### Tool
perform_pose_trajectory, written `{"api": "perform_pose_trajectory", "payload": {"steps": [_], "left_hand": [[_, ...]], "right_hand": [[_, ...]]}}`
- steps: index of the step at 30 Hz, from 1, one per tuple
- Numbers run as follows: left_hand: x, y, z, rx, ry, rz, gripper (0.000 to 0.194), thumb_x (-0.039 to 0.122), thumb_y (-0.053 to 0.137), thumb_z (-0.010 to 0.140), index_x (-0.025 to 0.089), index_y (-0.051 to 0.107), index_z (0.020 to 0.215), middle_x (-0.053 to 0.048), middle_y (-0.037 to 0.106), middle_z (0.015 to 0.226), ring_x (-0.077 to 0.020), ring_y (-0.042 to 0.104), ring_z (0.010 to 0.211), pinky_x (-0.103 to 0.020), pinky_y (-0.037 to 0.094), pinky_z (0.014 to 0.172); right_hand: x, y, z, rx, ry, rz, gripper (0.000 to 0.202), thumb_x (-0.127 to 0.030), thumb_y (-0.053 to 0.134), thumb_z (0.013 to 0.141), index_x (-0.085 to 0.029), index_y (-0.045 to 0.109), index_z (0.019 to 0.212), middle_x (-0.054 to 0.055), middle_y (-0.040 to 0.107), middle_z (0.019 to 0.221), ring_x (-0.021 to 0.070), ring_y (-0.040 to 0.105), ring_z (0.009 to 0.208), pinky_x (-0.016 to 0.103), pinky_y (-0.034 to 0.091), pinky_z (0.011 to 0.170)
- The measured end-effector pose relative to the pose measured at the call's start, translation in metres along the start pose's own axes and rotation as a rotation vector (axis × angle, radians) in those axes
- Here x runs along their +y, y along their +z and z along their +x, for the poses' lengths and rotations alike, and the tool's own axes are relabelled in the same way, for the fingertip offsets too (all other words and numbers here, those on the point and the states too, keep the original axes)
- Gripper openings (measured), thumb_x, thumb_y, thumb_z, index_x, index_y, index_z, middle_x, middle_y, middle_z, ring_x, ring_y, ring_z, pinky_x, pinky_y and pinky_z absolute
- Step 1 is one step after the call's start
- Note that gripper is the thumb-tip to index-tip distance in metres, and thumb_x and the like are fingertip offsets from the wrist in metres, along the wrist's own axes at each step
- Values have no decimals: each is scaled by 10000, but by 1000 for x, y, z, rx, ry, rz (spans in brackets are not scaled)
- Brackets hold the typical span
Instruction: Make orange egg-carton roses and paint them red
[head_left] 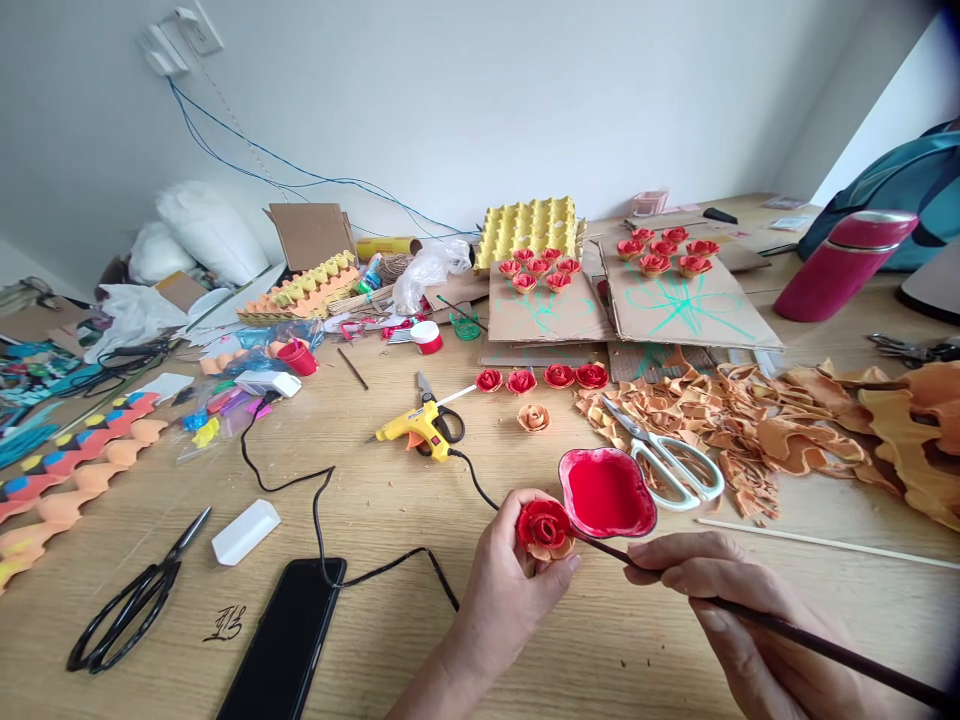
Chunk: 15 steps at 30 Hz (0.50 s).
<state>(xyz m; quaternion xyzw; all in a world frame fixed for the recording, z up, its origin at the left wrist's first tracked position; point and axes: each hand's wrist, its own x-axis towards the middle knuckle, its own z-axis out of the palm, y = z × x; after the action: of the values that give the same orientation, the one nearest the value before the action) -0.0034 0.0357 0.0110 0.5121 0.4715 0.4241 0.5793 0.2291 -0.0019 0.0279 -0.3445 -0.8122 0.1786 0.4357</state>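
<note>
My left hand [504, 590] holds a flower [545, 530] cut from orange egg carton between thumb and fingers. Red paint covers its inner petals, while the lower outer petals still show orange. In my right hand [757, 610] is a dark-handled paintbrush [814, 645], its tip at the flower's right edge. A scalloped dish [607, 492] of red paint sits just beyond both hands. Behind it lie an unpainted orange flower [534, 418] and a row of red flowers [559, 376]. The brush bristles are hard to make out against the flower.
A yellow glue gun [412, 428] rests on black scissors, its cord trailing near my left hand. White-handled scissors [679, 470] lie by orange carton scraps [780, 425]. A phone [289, 640] and black scissors [139, 600] are at left. Cardboard sheets [690, 300] bear more red flowers.
</note>
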Motion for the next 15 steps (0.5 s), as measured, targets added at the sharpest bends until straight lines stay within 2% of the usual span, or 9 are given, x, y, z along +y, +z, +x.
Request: {"api": "perform_pose_trajectory", "payload": {"steps": [5,11,15], "left_hand": [[-5,-1,0,-15,36,78,337,184,771,763,196,610,1060,-15,696,937,-162,630,848,-241,516,774],[1,0,-1,29,30,126,320,188,766,765,203,610,1043,-14,710,933,-169,652,843,-243,528,768],[3,0,-2,65,42,182,320,181,763,762,212,604,1038,-12,716,930,-172,669,827,-242,534,741]], "right_hand": [[-6,7,6,161,21,-22,237,-221,414,1122,-240,646,1171,81,807,1035,153,815,1000,199,640,913],[4,9,-2,11,-3,58,241,-183,506,1066,-259,631,1258,100,806,1112,206,825,999,251,670,866],[3,6,-2,-12,6,89,223,-184,523,1051,-264,637,1225,86,812,1078,201,835,934,237,673,833]]}}
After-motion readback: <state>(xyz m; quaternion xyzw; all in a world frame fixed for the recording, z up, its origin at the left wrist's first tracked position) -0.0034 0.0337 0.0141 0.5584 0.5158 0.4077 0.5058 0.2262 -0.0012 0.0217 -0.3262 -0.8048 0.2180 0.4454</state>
